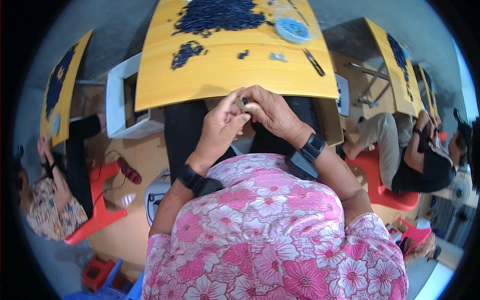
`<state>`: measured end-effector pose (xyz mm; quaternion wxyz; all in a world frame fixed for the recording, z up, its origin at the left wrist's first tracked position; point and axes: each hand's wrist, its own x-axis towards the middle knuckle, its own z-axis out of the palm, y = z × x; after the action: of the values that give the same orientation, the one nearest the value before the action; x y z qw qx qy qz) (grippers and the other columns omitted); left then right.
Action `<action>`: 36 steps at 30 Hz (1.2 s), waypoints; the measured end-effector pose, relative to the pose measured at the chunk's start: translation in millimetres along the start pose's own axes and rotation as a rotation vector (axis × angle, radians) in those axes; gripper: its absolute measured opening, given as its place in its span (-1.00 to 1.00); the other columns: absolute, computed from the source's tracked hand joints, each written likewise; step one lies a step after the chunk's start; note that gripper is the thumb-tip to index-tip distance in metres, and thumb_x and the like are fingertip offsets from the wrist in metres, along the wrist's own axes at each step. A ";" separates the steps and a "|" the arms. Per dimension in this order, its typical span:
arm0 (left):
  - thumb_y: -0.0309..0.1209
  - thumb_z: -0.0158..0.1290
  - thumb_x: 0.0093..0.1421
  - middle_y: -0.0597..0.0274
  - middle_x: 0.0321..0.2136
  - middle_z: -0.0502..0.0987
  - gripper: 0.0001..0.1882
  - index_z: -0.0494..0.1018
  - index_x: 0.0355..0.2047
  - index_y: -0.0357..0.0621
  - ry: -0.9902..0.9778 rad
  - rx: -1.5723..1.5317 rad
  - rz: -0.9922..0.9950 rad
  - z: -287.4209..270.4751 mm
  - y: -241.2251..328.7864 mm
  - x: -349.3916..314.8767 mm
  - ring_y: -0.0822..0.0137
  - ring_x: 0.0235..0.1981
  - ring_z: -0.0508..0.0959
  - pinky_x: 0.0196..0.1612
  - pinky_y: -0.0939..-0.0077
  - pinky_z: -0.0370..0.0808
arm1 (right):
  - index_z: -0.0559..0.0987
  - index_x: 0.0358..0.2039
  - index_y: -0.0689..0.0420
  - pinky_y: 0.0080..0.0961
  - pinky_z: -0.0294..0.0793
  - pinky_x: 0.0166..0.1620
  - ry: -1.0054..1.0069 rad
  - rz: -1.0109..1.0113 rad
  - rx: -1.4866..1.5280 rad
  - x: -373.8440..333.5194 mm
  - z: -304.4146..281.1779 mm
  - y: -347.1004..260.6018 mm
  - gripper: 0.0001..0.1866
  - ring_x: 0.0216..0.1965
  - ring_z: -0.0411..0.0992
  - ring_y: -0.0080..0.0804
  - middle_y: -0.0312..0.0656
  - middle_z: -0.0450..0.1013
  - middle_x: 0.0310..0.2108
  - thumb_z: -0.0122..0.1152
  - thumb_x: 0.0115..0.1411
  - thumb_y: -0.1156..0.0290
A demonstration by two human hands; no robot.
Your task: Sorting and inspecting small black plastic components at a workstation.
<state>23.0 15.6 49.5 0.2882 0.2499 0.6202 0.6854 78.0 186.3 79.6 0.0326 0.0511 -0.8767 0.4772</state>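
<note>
My left hand (222,125) and my right hand (274,114) meet at the near edge of the yellow table (225,80), their fingers bent and pinched together. Between the fingertips shows a small dark blue piece (245,100), mostly covered, so its exact kind is unclear. Beyond my hands lies a small heap of dark blue pieces (187,54), with a couple of loose dark pieces (243,54) to its right. Some small pale pieces (278,57) lie further right, beside black-handled thread snips (314,62).
A large pile of dark blue pieces (220,16) covers the table's far part. Next to it stands a clear round tub (292,30) with light blue bits. A white box (116,100) stands below the table at left. People sit at side tables on red stools (382,197).
</note>
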 end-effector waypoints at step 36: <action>-0.46 -0.03 0.22 0.47 -0.43 0.41 -0.66 0.41 0.02 -0.21 -0.034 -0.150 -0.256 -23.1 -49.3 6.6 0.67 -0.42 0.37 -0.29 0.72 0.41 | 0.56 -0.21 0.12 -0.46 0.43 -0.32 0.509 0.046 -0.340 20.3 -34.9 52.0 -0.75 -0.41 0.44 -0.25 -0.11 0.42 -0.43 0.18 0.05 0.58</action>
<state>6.4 7.1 -2.0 0.4013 0.1582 0.5892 0.6832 51.9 242.5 57.3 0.2483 -0.0962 -0.9087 0.3216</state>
